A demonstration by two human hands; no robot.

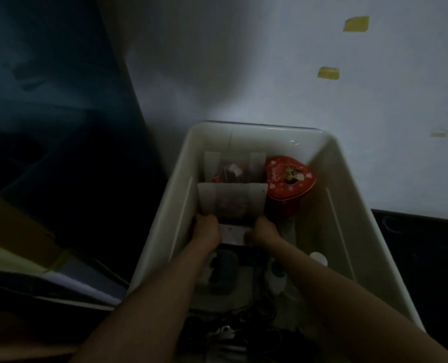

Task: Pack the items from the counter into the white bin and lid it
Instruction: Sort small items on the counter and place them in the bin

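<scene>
The white bin stands open against the wall, seen from above in dim light. Both my arms reach down into it. My left hand and my right hand grip the two lower corners of a translucent white box with reddish contents, held upright in the bin's left middle. Behind it stands a similar translucent box. A red heart-shaped tin lies at the far right of the bin. Dark items and a white bottle lie nearer me in the bin, partly hidden by my arms.
A pale wall with yellow tape pieces rises behind the bin. A dark cabinet side stands to the left. A dark counter surface runs right of the bin. No lid is visible.
</scene>
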